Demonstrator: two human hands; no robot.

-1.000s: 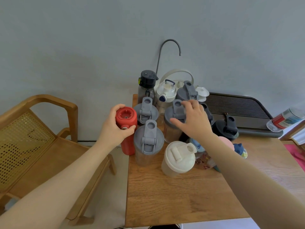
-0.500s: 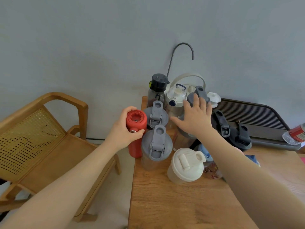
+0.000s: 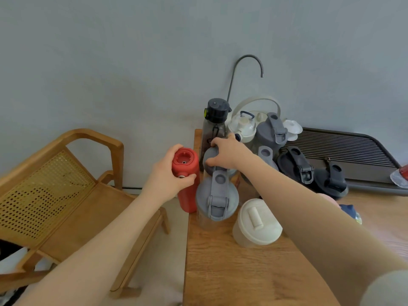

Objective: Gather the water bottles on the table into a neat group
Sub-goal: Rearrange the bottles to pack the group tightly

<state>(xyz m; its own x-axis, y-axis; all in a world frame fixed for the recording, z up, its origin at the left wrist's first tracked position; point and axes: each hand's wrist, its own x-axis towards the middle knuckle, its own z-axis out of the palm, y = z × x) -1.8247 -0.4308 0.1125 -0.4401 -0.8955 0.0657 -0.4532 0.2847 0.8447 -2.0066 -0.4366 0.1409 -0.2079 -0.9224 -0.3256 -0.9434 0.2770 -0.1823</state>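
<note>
Right forearm covers part of the cluster: a pink-lidded bottle (image 3: 329,198) and a blue-capped one (image 3: 350,212) at right show only slivers. A can or bottle with red label (image 3: 400,178) is cut off by the right frame edge. Contents of the clear shakers hard to read; near grey-lidded shaker (image 3: 217,199) looks empty, its body see-through. Dark smoky bottle with black cap (image 3: 215,120) at far left of the surface (image 3: 231,272), contents not readable.

Left hand (image 3: 170,177) wrapped around the top of the red bottle (image 3: 186,173), thumb near side, fingers far side; the bottle is upright at the surface's left edge, touching the near grey shaker. Whether its base sits on the surface can't be told.

Right hand (image 3: 227,152) curled over the lid of a second grey shaker (image 3: 209,159), just behind the near one, fingers and thumb gripping the rim.

Cream shaker (image 3: 257,221) near right of that. White jug with handle (image 3: 245,124), tall grey-lidded bottle (image 3: 272,133), two black lids (image 3: 297,163) farther back, beside a dark slatted tray (image 3: 344,151). Wooden chair (image 3: 55,184) at left.
</note>
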